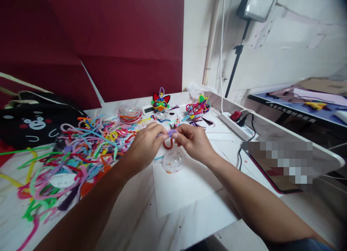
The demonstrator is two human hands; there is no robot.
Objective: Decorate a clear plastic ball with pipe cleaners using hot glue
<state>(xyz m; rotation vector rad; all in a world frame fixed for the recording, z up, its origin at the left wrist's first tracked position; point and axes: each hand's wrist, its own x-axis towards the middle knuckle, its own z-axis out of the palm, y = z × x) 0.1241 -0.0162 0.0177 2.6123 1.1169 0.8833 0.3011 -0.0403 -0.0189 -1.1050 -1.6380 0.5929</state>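
The bowl [173,161], nearer us than the purple piece [171,133], has blurry contents; our left hand [148,144] and right hand [195,140] pinch that piece, fingertips closed, partly hiding it.

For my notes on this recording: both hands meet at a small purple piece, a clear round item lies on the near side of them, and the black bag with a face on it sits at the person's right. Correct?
Not quite: the head view shows the black bag at the person's left. The left hand and right hand do meet at the purple piece, with the clear round item on their near side.
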